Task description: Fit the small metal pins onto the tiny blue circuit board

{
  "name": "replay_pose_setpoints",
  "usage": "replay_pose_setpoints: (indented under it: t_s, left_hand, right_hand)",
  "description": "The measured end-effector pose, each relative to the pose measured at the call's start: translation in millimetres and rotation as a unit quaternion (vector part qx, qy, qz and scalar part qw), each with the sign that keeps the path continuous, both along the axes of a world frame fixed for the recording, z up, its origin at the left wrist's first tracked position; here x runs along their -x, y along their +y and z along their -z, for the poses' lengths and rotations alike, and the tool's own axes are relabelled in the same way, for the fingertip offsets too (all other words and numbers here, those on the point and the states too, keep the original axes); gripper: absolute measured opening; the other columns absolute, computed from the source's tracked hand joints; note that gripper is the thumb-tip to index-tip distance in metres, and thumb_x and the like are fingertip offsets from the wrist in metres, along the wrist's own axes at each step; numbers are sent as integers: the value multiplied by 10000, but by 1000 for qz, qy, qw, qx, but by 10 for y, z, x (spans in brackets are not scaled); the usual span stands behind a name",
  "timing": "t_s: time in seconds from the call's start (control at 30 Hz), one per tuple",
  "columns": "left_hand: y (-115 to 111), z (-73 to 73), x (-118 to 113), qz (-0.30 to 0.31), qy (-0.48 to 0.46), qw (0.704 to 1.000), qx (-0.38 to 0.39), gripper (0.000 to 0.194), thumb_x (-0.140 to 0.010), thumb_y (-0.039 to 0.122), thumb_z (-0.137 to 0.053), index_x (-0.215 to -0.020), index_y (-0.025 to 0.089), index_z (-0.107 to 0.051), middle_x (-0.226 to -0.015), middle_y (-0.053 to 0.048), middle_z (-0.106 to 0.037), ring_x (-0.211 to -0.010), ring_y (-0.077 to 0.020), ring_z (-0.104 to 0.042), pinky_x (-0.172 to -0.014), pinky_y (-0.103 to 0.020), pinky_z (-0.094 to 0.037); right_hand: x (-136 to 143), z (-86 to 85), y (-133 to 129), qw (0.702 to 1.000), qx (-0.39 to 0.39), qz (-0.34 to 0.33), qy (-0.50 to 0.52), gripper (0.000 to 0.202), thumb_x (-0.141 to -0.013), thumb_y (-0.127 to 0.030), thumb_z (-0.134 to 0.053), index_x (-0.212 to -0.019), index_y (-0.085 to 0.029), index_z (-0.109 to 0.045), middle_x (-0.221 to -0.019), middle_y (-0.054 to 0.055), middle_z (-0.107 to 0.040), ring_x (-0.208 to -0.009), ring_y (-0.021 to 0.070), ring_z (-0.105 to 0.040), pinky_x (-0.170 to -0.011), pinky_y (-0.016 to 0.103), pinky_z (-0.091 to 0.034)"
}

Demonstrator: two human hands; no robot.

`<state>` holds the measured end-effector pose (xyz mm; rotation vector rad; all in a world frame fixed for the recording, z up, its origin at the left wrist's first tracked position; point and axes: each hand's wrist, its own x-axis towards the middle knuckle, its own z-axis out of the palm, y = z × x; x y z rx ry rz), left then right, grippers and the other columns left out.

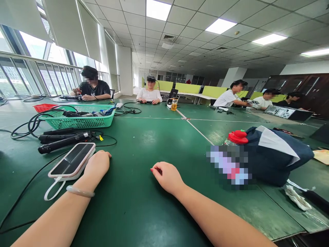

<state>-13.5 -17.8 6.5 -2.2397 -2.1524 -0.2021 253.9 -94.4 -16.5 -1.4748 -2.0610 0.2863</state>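
My left hand (99, 164) rests on the green table in a loose fist, its back toward me and its fingers curled under. Right beside it lies a phone (74, 157) on top of a white power bank (77, 175) with a short white cable loop (52, 198). A pale bangle (80, 191) circles my left wrist. My right hand (167, 176) lies on the table to the right, fingers curled in and a red nail showing at the front. Nothing shows in either hand.
Black stick-like devices (66, 139) with cables lie beyond the phone, before a green basket (102, 120) of gear. At right stand a red-lidded bottle (238, 137) and a dark blue bag (277, 154). A jar (174, 104) stands farther off. Several people sit around the table.
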Motion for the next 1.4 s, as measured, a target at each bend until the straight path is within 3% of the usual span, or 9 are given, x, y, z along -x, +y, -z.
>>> replay_pose_setpoints:
  t_s: [0.37,0.7,0.93,1.1,1.3,1.4]
  left_hand:
    - [-41,-78,0,-4,-22,1000,22,389,-718,32,-380,-979,77,-664,-990,-180,-657,-943,-307,-603,-793,-353,-452]
    - [-28,-75,-9,-38,-41,997,46,276,-729,115,-455,-915,145,-656,-888,-138,-690,-874,-280,-621,-689,-319,-444]
    - [-6,-16,8,-4,14,1000,5,354,-774,174,-404,-1016,107,-654,-1012,-183,-655,-959,-322,-589,-785,-374,-437]
    - [61,79,59,10,22,999,-31,381,-792,178,-382,-1061,92,-639,-1101,-172,-603,-960,-273,-591,-836,-319,-430]
    - [81,50,41,-1,35,999,-26,345,-808,228,-405,-996,59,-639,-1109,-202,-590,-988,-292,-571,-851,-331,-413]
    - [70,57,1,-15,33,999,-18,383,-855,288,-333,-1002,49,-594,-1013,-218,-620,-950,-309,-582,-812,-362,-421]
  right_hand:
    - [-17,21,28,999,20,4,26,232,-867,-268,-440,-712,-197,-597,-685,-11,-602,-623,111,-514,-560,219,-350]
    - [-27,19,29,998,41,7,40,229,-857,-257,-445,-702,-196,-603,-673,-15,-603,-612,111,-512,-554,222,-355]
    - [-22,21,34,999,41,9,30,240,-855,-260,-441,-695,-194,-607,-681,-8,-608,-613,113,-521,-543,218,-357]
    - [-32,24,41,999,48,8,20,243,-857,-265,-438,-701,-196,-611,-684,-9,-610,-614,109,-527,-533,210,-356]
    - [-33,33,40,999,46,8,26,237,-854,-263,-448,-689,-197,-604,-661,-17,-607,-594,106,-516,-531,211,-350]
    - [-31,35,38,999,44,4,29,242,-857,-260,-443,-692,-194,-607,-672,-11,-610,-597,109,-522,-536,216,-353]
